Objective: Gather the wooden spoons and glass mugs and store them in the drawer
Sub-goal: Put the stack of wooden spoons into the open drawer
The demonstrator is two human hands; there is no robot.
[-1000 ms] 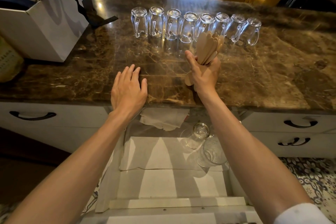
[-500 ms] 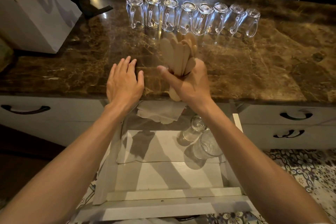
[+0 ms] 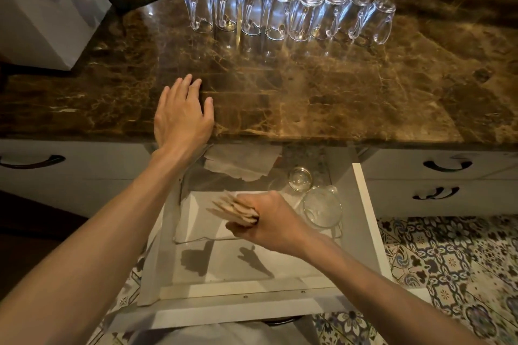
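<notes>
My right hand [image 3: 270, 221] grips a bundle of wooden spoons [image 3: 234, 209], their ends pointing left, inside the open white drawer [image 3: 364, 204]. Two glass mugs [image 3: 322, 207] lie in the drawer's right part, just right of that hand. Several glass mugs [image 3: 286, 12] stand upside down in a row at the back of the brown marble counter [image 3: 336, 92]. My left hand [image 3: 182, 117] rests flat on the counter's front edge, fingers apart, holding nothing.
A white paper bag [image 3: 47, 8] stands at the counter's back left. Crumpled paper [image 3: 241, 161] lies at the drawer's back, and a clear liner sheet [image 3: 196, 227] covers its floor. Closed drawers with dark handles [image 3: 445, 165] flank it. Patterned floor tiles [image 3: 448, 260] lie on the right.
My right hand has carried the spoon bundle from above the counter down and toward me into the open drawer. The left hand has stayed on the counter edge.
</notes>
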